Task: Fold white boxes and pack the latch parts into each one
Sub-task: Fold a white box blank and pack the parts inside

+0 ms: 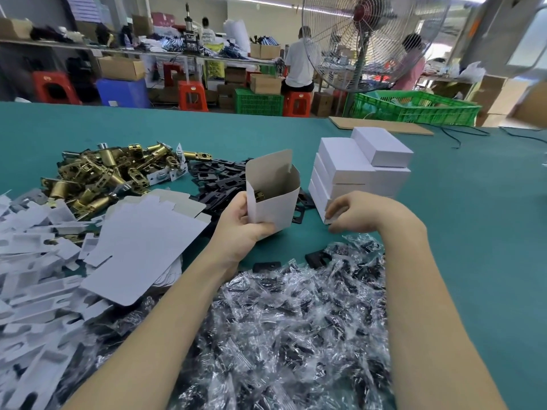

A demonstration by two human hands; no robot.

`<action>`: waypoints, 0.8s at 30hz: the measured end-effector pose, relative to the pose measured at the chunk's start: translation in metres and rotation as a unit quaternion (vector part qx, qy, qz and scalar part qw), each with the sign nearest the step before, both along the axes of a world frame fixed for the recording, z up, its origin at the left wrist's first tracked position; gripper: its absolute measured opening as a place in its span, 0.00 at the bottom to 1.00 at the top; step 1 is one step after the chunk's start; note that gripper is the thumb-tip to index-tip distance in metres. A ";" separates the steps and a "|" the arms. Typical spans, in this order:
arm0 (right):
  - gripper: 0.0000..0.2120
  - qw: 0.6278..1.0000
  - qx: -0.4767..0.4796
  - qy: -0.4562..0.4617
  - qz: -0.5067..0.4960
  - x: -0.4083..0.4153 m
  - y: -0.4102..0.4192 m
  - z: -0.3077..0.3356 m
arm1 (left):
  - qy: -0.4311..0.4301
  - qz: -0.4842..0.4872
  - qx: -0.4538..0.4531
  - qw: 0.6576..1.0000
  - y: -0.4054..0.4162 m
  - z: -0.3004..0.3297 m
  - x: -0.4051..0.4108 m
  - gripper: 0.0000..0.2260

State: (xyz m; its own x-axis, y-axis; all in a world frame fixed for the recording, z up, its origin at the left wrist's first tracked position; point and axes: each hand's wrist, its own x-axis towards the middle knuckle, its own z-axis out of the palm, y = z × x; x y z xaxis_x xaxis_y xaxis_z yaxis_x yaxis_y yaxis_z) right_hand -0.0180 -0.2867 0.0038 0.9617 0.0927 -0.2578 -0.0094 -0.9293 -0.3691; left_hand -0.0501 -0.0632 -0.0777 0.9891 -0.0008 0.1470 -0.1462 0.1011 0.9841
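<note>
I'm seeing a matte teal table surface (444, 232) covered in stock. The left hand (245, 223) is gripping an open-topped white cardboard box (273, 199) near its bottom, fingers curled round the lower end, holding it upright with the top flap standing up; grey inner board is showing, and a bit of brass-coloured metal is peeking out inside at the left wall. The right hand (355, 211) is hovering just beside the base of the stack of closed white rectangular boxes (355, 173), fingers curled and pinched together at the tips on something small and pale; I cannot tell what it is, or whether it's the stack's corner.

Materials round the hands: a pile of shiny brass-coloured metal latch bodies (109, 173) lying far left, cylindrical barrels with flat plates. Flat black metal strike plates (219, 179) with rectangular cut-outs are lying behind the held box. A stack of flat unfolded white box blanks (142, 247) is sitting left of the left wrist, with loose white die-cut card inserts (29, 261) heaped further left. Crinkly clear plastic bags of small black parts (296, 321) are filling the near edge, under both forearms.
</note>
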 end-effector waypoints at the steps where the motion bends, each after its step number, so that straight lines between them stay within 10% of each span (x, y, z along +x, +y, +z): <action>1: 0.13 1.000 -0.010 0.009 -0.012 -0.001 -0.002 -0.001 | 0.000 0.001 0.001 1.000 0.000 0.000 0.000 0.25; 5: 0.24 0.997 -0.022 0.063 -0.038 -0.005 -0.013 -0.004 | 0.003 0.002 0.001 1.000 0.002 -0.002 0.001 0.24; 16: 0.10 0.989 0.136 -0.056 0.001 -0.013 -0.016 0.014 | 0.019 0.010 0.008 1.000 0.000 0.001 -0.001 0.27; 24: 0.12 0.862 0.398 -0.261 0.174 -0.037 0.034 0.066 | 0.022 0.022 0.017 0.999 0.001 0.000 -0.001 0.23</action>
State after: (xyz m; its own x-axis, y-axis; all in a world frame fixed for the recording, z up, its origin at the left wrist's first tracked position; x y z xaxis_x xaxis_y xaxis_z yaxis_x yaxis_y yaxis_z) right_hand -0.0554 -0.2528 0.0700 0.8055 0.3477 0.4799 0.5796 -0.2932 -0.7604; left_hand -0.0507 -0.0624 -0.0776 0.9939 0.0379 0.1037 -0.1059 0.0628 0.9924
